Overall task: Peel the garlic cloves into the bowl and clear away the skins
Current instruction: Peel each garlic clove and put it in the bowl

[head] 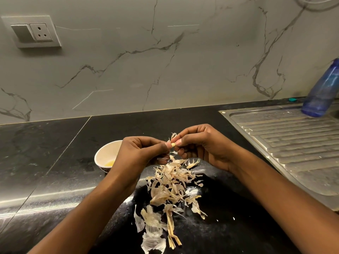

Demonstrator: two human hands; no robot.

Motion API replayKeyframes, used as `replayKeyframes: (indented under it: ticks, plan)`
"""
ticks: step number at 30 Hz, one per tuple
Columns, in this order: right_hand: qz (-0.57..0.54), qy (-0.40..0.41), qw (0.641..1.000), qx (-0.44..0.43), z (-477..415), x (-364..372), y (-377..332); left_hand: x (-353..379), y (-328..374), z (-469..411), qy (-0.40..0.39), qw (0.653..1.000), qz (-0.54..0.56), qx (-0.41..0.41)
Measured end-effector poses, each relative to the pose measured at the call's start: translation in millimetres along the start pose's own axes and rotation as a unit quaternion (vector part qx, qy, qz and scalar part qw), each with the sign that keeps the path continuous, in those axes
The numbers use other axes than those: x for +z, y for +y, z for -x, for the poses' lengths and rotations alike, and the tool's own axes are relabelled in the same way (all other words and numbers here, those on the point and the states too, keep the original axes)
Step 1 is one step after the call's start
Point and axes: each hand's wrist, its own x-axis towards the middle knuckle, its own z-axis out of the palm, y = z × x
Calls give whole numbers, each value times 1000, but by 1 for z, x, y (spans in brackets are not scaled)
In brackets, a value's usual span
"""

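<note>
Above the black counter, my left hand (141, 153) and my right hand (200, 145) meet fingertip to fingertip and pinch a small garlic clove (172, 144) between them. A strip of papery skin (173, 136) sticks up from the clove by my right thumb. Below the hands lies a pile of dry garlic skins (170, 187), which trails toward the counter's near edge. A small white bowl (105, 154) stands left of the pile, partly hidden behind my left hand; something pale yellow shows at its bottom.
A steel sink drainboard (293, 143) fills the right side, with a blue plastic bottle (322, 90) at its far end. A small teal object (292, 99) lies by the marble wall. A wall socket (34, 32) sits at upper left. The black counter (45, 153) extends left.
</note>
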Motion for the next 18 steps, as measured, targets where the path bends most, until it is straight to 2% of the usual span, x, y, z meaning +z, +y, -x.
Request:
replayKeyframes:
  ticks: [7, 14, 18]
  plan:
    - [7, 1, 1000, -5, -1, 1, 3, -2, -1, -1, -11, 998, 38, -47]
    - [18, -1, 1000, -23, 0, 4, 3, -1, -6, -2, 30, 999, -36, 5]
    - [41, 6, 999, -31, 0, 3, 4, 0, -4, -1, 32, 999, -42, 11]
